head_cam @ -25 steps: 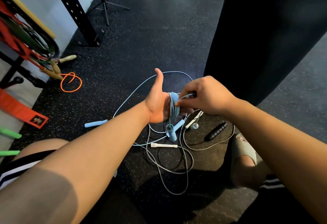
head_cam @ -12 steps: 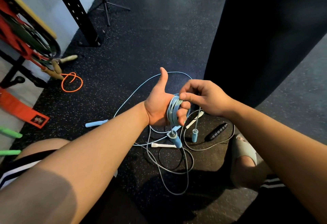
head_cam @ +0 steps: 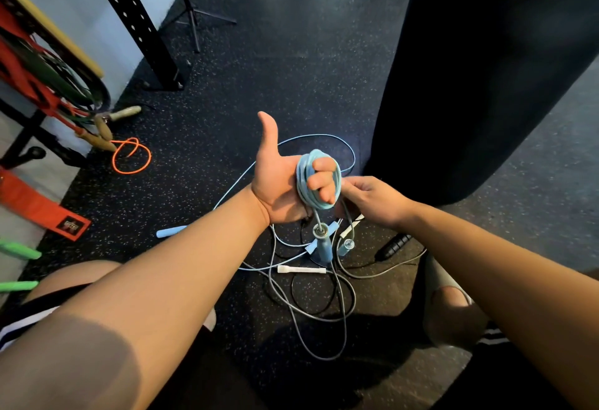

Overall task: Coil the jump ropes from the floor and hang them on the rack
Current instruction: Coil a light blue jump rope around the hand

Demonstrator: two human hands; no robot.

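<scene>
The right hand (head_cam: 372,200) shows only its back; its fingertips sit behind the blue coil (head_cam: 319,179), so its grip cannot be confirmed. The rack (head_cam: 35,62) is cut off by the left edge. The label on the red strap (head_cam: 39,212) is too small to read. The punching bag (head_cam: 479,69) possibly hides more floor and runs past the top edge.

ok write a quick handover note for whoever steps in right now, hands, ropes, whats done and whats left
Left hand: fingers closed through the light blue coil, one handle dangling below.
Right hand: pinching the rope just beside the coil.
Done: several blue loops wound.
Left: the blue tail on the floor, the tangled grey rope, the orange rope, then hanging them on the rack.
</scene>
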